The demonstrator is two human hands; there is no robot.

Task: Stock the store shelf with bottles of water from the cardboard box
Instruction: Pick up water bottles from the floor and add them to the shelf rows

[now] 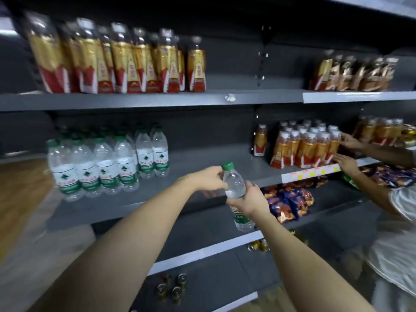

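A clear water bottle (235, 183) with a green cap and green label is held upright in front of the middle shelf (202, 163). My right hand (247, 202) grips its body around the middle. My left hand (210, 179) holds its neck just under the cap. Several matching water bottles (105, 163) stand in rows on the left part of that shelf. The cardboard box is out of view.
Another person's two hands (346, 152) touch a group of orange drink bottles (304, 147) on the right of the same shelf. Red-and-gold bottles (121, 61) line the upper shelf. Snack packets (288, 201) lie on the lower shelf.
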